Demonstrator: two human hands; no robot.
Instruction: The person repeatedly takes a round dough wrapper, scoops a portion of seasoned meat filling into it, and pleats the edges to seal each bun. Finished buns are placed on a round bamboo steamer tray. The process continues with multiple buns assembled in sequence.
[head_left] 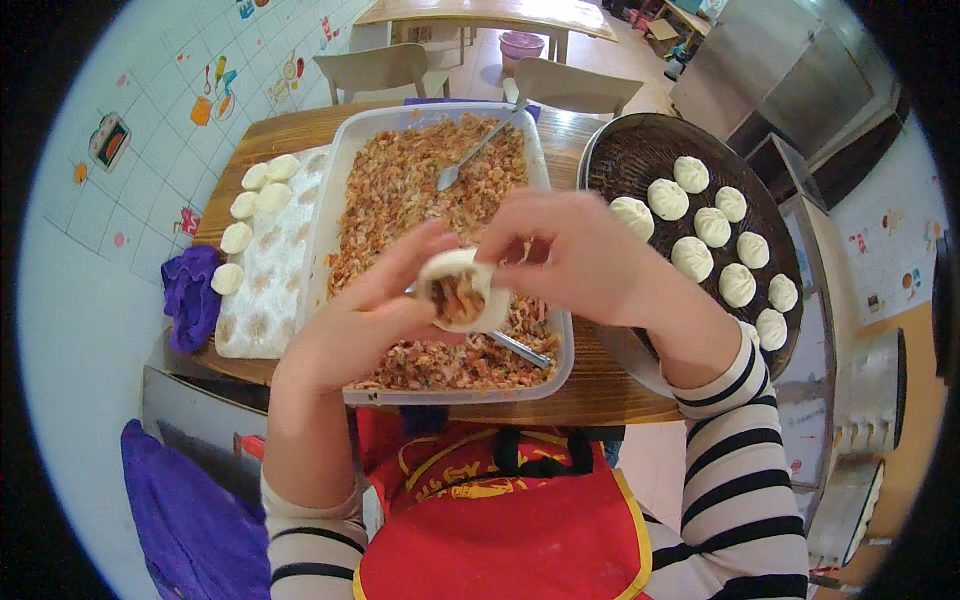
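Note:
Over a white tub (450, 397) of minced filling (400, 180), I hold a half-formed bun (462, 300). Its dough wrapper is cupped round some filling, and the top gapes. My left hand (350, 320) supports it from the left with fingers and thumb. At the right edge of the dough, the fingers of my right hand (575, 250) are pinched on the wrapper, slightly blurred. Below the bun, a metal utensil (522, 349) lies on the filling, its other end partly hidden by my hands. A spoon (480, 150) rests at the tub's far right corner.
To the right, a round dark steamer tray (625, 150) carries several pleated buns (712, 227). Several flat dough rounds (237, 237) lie along a white dimpled sheet (270, 315) at left, near a purple cloth (190, 298). Chairs (575, 88) stand beyond the wooden table (625, 398).

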